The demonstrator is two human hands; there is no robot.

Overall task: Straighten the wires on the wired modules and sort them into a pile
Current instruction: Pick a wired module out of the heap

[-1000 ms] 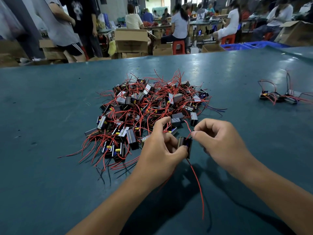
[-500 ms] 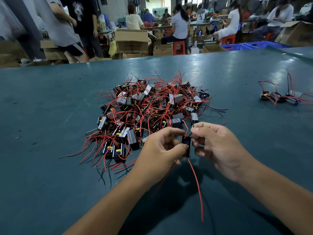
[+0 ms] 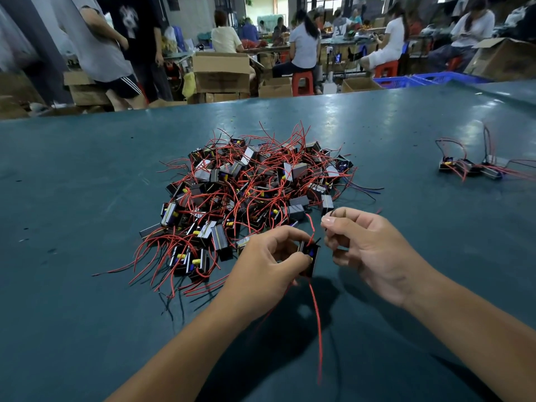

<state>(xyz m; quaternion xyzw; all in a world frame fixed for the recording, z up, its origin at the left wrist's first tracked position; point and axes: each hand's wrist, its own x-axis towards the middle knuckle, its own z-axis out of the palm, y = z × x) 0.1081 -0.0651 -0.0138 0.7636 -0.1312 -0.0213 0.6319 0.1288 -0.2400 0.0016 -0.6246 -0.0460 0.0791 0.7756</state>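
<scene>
Head view, one working moment, green table (image 3: 87,285). Item held: one wired module (image 3: 309,256), small dark block, raised just above the table between both hands, just in front of the heap. Left hand (image 3: 269,265): fingers curled round the module, gripping it. Right hand (image 3: 374,250): thumb and forefinger pinching a thin dark lead near its tip, up and to the right of the module; remaining fingers curled. Loose lead: one long red wire (image 3: 317,323) hanging from the module toward the viewer, unheld. Stock: unsorted heap (image 3: 246,198) of modules with tangled red leads, centre of table. Sorted pile (image 3: 472,168): a few modules, well apart at far right. Risks, as judged: a hard pull on the pinched lead may strain or tear it at its joint; the hanging red wire may snag on heap wires and drag neighbours along when the module is carried right; a slack grip may drop the module back into the heap.
</scene>
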